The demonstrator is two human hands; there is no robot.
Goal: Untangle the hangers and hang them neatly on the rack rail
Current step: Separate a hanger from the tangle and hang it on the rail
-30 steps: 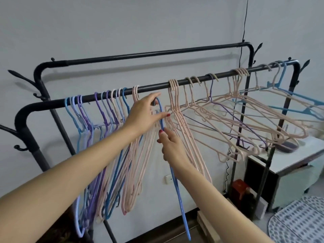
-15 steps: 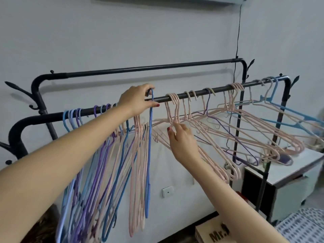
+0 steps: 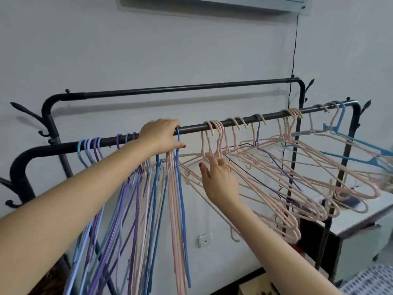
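Nearest, the right hand (image 3: 221,182) pinches the necks of a cluster of pink hangers (image 3: 214,137) hooked mid-rail; beyond it the left hand (image 3: 161,135) is curled over the front rack rail (image 3: 270,117), fingers closed at the blue hanger (image 3: 180,188) hanging straight beside the sorted bunch toward the rail's left end

Straight-hanging hanger bunch (image 3: 136,199) sitting left on long metal rack rail (image 3: 191,127); splayed tangled hangers (image 3: 287,167) sitting right; second rail (image 3: 180,89) standing behind.
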